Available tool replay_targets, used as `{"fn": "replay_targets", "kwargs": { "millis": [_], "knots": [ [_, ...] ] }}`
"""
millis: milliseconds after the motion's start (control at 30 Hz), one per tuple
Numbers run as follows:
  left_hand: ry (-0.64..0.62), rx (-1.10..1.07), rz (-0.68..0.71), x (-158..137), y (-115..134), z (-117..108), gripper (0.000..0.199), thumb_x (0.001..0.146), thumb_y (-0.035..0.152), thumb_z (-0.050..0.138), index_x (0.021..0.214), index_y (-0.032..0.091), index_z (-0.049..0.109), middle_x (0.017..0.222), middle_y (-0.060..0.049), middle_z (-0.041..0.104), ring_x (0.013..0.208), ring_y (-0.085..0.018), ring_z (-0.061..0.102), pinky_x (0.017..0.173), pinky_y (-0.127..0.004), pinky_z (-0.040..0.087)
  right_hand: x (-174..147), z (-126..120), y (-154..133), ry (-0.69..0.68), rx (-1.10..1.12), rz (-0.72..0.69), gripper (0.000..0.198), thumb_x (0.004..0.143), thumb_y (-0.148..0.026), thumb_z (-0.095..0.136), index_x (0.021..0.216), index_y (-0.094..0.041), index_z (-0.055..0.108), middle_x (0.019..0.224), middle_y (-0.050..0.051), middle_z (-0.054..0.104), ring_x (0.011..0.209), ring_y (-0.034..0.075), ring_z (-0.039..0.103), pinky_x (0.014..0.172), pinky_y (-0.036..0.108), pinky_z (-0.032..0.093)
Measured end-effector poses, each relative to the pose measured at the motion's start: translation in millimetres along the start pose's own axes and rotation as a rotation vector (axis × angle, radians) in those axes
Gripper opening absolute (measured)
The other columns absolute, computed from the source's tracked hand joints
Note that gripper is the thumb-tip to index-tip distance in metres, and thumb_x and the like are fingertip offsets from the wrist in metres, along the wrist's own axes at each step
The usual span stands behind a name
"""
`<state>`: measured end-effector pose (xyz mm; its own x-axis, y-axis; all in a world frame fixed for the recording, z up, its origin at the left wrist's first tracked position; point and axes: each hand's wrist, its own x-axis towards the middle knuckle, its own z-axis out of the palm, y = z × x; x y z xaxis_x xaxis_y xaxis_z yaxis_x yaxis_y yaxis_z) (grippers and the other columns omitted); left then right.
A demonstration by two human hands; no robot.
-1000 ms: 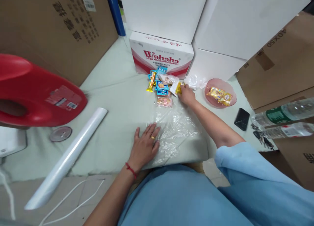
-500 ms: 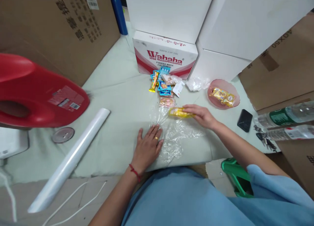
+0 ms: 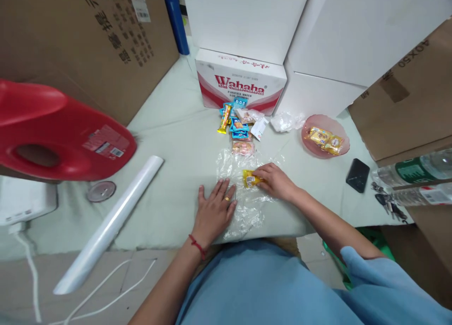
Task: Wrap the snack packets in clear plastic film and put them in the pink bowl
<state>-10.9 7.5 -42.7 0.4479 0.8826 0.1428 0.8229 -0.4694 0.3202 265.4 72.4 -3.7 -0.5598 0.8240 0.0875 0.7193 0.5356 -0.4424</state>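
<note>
My left hand (image 3: pixel 216 211) lies flat with its fingers spread, resting on the left edge of a sheet of clear plastic film (image 3: pixel 243 217). Over the middle of that film, my right hand (image 3: pixel 277 180) grips a yellow snack packet (image 3: pixel 249 178) by its right part, which the fingers cover. Just beyond the film sits a pink-wrapped snack (image 3: pixel 243 148). Behind it is a loose pile of small packets, among them a blue snack packet (image 3: pixel 238 125) and a yellow snack stick (image 3: pixel 224 119).
A pink bowl (image 3: pixel 306 146) with yellow packets stands at right, near a black phone-like object (image 3: pixel 358 175), keys (image 3: pixel 390 205) and plastic bottles (image 3: pixel 411 172). A white film roll (image 3: pixel 113 221) and a red jug (image 3: pixel 70 141) are at left. A Wahaha box (image 3: pixel 243 85) stands behind.
My right hand has brought the yellow packet nearer to me, down onto the middle of the film. My left hand keeps its place. The view has shifted slightly.
</note>
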Motion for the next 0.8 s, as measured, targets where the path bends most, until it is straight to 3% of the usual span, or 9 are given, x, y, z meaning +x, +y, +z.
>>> {"fn": "replay_targets", "kwargs": {
  "millis": [133,267,367,500,633,733,800],
  "knots": [
    [-0.015,-0.019,-0.003,1,-3,1,0.051,0.109,0.036,0.041,0.159,0.027,0.052,0.172,-0.015,0.041,0.157,-0.035,0.044,0.128,-0.079,0.014,10,5,3,0.115,0.055,-0.019,0.041,0.102,-0.024,0.063,0.142,-0.026,0.067,0.135,0.013,0.070,0.124,0.030,0.062,0.110,0.051,0.048],
    [-0.005,-0.099,0.011,-5,-17,-7,0.055,0.108,0.033,0.040,0.162,0.024,0.046,0.175,-0.016,0.036,0.161,-0.032,0.039,0.129,-0.070,0.024,10,4,3,0.007,0.021,-0.060,0.040,0.098,-0.023,0.067,0.139,-0.024,0.069,0.148,0.016,0.063,0.137,0.034,0.055,0.117,0.056,0.043],
    [-0.011,-0.176,0.114,-15,-34,-21,0.059,0.101,0.018,0.039,0.157,0.028,0.053,0.172,-0.010,0.043,0.164,-0.027,0.032,0.133,-0.063,0.023,-17,-13,3,0.088,0.065,-0.066,0.033,0.103,-0.029,0.061,0.134,-0.024,0.070,0.148,0.017,0.062,0.133,0.032,0.057,0.113,0.055,0.048],
    [-0.077,-0.217,0.277,-32,-49,-31,0.067,0.091,0.010,0.041,0.150,0.033,0.061,0.161,-0.005,0.059,0.163,-0.026,0.035,0.135,-0.062,0.020,-77,-30,0,0.129,0.159,-0.085,0.025,0.106,-0.033,0.059,0.127,-0.026,0.071,0.118,0.013,0.071,0.109,0.027,0.065,0.098,0.047,0.056],
    [-0.090,-0.175,0.324,-34,-50,-20,0.044,0.097,0.020,0.049,0.133,0.032,0.071,0.153,-0.006,0.066,0.159,-0.029,0.042,0.132,-0.064,0.025,-111,-5,0,0.112,0.059,-0.053,0.033,0.103,-0.039,0.066,0.133,-0.025,0.069,0.130,0.016,0.069,0.123,0.031,0.063,0.103,0.052,0.056],
    [-0.020,-0.202,0.256,-22,-46,-13,0.029,0.102,0.023,0.049,0.110,0.030,0.076,0.135,-0.004,0.078,0.151,-0.027,0.052,0.130,-0.061,0.029,-105,11,1,0.163,0.006,-0.024,0.019,0.107,-0.029,0.057,0.116,-0.025,0.074,0.129,0.014,0.071,0.123,0.030,0.063,0.103,0.052,0.054],
    [-0.002,-0.276,0.174,-7,-42,-16,0.027,0.105,0.028,0.047,0.107,0.029,0.074,0.125,-0.004,0.081,0.145,-0.025,0.059,0.130,-0.058,0.031,-90,8,1,0.178,0.074,-0.036,0.022,0.108,-0.025,0.052,0.107,-0.024,0.073,0.126,0.013,0.073,0.118,0.028,0.065,0.102,0.050,0.054]
  ]
}}
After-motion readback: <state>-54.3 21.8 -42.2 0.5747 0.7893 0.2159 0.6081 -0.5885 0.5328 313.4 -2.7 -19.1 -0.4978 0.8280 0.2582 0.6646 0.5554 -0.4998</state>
